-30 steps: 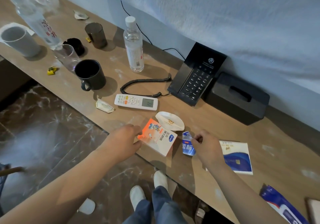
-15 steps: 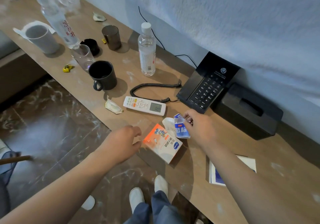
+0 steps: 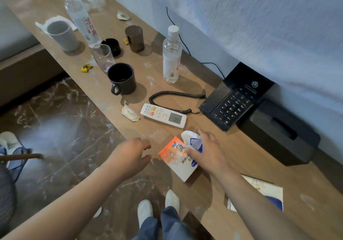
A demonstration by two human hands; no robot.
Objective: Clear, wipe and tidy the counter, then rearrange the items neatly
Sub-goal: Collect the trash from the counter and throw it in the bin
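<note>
Right hand (image 3: 209, 151) moved its pinched wrapper (image 3: 194, 141) over the box (image 3: 177, 159), lengthwise far-left to near-right; left hand (image 3: 130, 158) relaxed

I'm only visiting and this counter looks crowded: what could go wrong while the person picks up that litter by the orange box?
1. The orange box lies at the front edge of the counter; the right hand, pinching a blue-and-white wrapper just above it, might nudge it onto the floor.
2. The clear glass stands close beside the black mug; a careless reach there could tip it.
</note>
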